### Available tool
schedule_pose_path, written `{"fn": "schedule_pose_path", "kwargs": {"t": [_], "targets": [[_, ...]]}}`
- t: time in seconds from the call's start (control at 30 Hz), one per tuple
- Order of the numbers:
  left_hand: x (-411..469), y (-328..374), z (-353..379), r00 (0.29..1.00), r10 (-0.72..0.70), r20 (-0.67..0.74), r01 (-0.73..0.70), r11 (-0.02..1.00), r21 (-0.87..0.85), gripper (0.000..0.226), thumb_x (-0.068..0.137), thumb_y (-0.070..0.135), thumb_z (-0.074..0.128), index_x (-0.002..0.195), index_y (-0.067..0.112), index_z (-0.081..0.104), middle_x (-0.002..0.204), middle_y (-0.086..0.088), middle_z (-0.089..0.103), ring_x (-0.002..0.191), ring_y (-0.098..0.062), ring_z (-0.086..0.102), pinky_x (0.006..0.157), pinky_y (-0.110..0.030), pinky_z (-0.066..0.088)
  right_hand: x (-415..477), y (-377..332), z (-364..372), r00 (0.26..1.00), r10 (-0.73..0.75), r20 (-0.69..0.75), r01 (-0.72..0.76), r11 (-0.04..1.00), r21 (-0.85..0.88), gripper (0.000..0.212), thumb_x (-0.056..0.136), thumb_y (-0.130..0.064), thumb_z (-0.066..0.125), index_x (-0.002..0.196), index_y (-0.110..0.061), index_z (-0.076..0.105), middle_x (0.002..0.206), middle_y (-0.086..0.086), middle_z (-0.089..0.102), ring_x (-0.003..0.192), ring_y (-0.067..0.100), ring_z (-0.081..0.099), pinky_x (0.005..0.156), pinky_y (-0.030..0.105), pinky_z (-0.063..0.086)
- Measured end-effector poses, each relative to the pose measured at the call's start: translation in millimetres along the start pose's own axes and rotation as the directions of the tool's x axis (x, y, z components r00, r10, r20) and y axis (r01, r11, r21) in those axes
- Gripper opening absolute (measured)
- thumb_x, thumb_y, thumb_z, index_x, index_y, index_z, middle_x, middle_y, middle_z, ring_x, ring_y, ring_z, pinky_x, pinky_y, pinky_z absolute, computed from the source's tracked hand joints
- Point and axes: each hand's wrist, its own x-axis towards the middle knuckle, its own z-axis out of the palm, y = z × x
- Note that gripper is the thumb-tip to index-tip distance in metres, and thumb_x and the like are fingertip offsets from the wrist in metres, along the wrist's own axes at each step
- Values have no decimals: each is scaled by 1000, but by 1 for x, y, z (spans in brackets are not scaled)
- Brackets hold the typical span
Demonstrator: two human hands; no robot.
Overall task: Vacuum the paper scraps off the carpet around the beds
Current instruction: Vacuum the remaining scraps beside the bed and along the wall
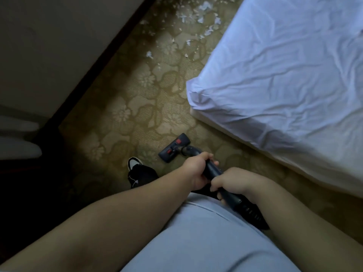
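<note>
Vacuum wand [211,170]: held in both hands. My left hand [193,170] is wrapped round the tube at the fwd position, fingers curled over it. My right hand [234,181] grips just behind, fingers closed round the dark handle section. Hands nearly touching.

Wand runs fwd and down to the floor head [174,148], which sits flat on the patterned carpet [125,114], red tabs up. My shoe [133,163] is just left of the head. Bed [284,75] w/ wrinkled white sheet is on the right; its corner is near the head but apart.

Paper scraps [198,16] lie well ahead, scattered on the carpet btwn the bed and the wall [59,46].
</note>
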Motion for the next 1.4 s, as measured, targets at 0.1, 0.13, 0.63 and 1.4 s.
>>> {"fn": "schedule_pose_path", "kwargs": {"t": [0.1,0.13,0.63,1.4], "targets": [[1,-21,22,999,-32,12,31,999,28,8,96,14,63,91,9,61,69,-10,65,75,-23,63,72,-42,53,-12,24,-14,1000,22,1,-22,999,38,25,86,-14,76,99,5,71,71,16,72,62,29,68,56,34,56],[3,-25,26,999,-38,21,37,998,43,8,96,14,63,90,9,61,68,-10,66,75,-23,63,73,-43,54,-15,28,-18,1000,21,-1,-21,999,48,24,87,-13,76,101,6,70,70,15,72,62,30,69,54,33,56],[4,7,13,999,23,40,-28,991,133,18,93,15,64,107,8,57,77,-9,63,73,-23,61,68,-41,55,-4,10,0,995,-68,-69,78,984,158,28,84,-14,76,107,0,70,76,14,76,65,27,74,61,37,62],[-16,259,-101,988,143,60,-153,965,215,11,97,13,63,104,4,60,79,-10,62,71,-19,63,60,-35,55,26,-249,74,981,-131,-140,170,935,312,22,80,-13,74,96,2,73,73,15,72,63,27,71,56,32,55]]}}
